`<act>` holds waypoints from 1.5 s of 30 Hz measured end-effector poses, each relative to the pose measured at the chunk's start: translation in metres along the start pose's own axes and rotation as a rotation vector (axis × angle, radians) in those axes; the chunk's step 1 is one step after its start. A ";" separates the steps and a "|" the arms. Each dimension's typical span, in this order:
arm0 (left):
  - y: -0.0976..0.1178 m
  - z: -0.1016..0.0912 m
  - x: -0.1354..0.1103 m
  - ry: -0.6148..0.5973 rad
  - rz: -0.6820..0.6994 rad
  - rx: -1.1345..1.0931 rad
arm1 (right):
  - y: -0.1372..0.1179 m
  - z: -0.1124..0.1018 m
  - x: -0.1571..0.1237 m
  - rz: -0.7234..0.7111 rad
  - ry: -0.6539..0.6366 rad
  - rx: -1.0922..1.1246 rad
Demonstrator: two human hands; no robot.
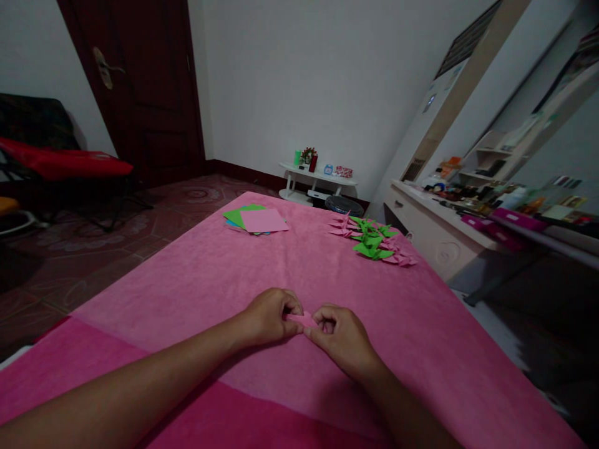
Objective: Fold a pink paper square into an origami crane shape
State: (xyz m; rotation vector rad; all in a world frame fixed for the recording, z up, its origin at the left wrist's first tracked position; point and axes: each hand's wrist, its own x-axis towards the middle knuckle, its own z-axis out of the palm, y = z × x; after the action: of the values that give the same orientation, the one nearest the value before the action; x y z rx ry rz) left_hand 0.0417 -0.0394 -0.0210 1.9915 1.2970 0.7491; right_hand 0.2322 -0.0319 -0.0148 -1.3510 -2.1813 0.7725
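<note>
Both my hands rest on a pink cloth [196,280] that covers the surface in front of me. My left hand [270,315] and my right hand [337,335] are curled, and their fingertips pinch a small folded piece of pink paper [303,320] between them. Farther away on the cloth lies a stack of flat paper sheets [257,219], pink on top with green and blue beneath. To the right of it sits a heap of folded green and pink paper shapes [372,240].
A dark wooden door [135,87] stands at the back left beside a chair with a red cushion [60,163]. A small white table [318,178] holds little objects by the far wall. A cluttered dresser [449,224] runs along the right.
</note>
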 end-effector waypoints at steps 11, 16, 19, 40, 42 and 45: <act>0.001 0.009 -0.010 0.090 0.102 -0.023 | -0.001 0.006 -0.003 -0.166 0.046 0.092; 0.006 -0.003 -0.016 -0.012 0.134 -0.026 | 0.002 0.002 -0.010 -0.243 -0.006 -0.009; 0.010 -0.010 -0.017 -0.067 0.141 0.003 | 0.000 -0.001 -0.013 -0.249 -0.031 -0.035; 0.008 -0.007 -0.009 -0.112 0.036 -0.049 | -0.013 -0.004 -0.010 -0.015 -0.053 -0.067; 0.007 -0.007 -0.009 -0.116 0.033 -0.054 | -0.013 -0.004 -0.010 0.003 -0.053 -0.089; 0.007 -0.007 -0.009 -0.119 0.015 -0.046 | -0.012 -0.004 -0.009 0.021 -0.053 -0.108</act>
State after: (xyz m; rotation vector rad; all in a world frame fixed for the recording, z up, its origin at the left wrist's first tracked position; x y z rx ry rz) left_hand 0.0370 -0.0487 -0.0119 1.9802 1.1870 0.6515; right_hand 0.2302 -0.0432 -0.0046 -1.4229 -2.2830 0.7148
